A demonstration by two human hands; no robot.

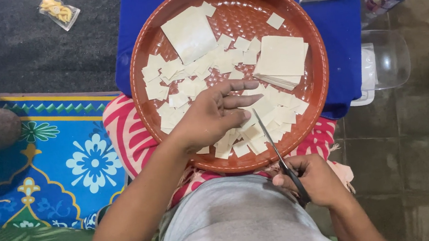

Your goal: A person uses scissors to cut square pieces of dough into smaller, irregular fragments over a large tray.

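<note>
A: Left hand (213, 116) lies spread on the small cream cut squares (237, 134) at six o'clock in the round brown plastic tray (145, 42).

B: Right hand (314, 182) grips the steel scissors (276, 151), blades together, tips touching those fingers (242, 101); a slip could nick them.

The tray (146, 53) is showing glossy, dimpled brown plastic; the squares (282, 55) are looking matt, like paper; the scissors (276, 148) are gleaming metal.
</note>
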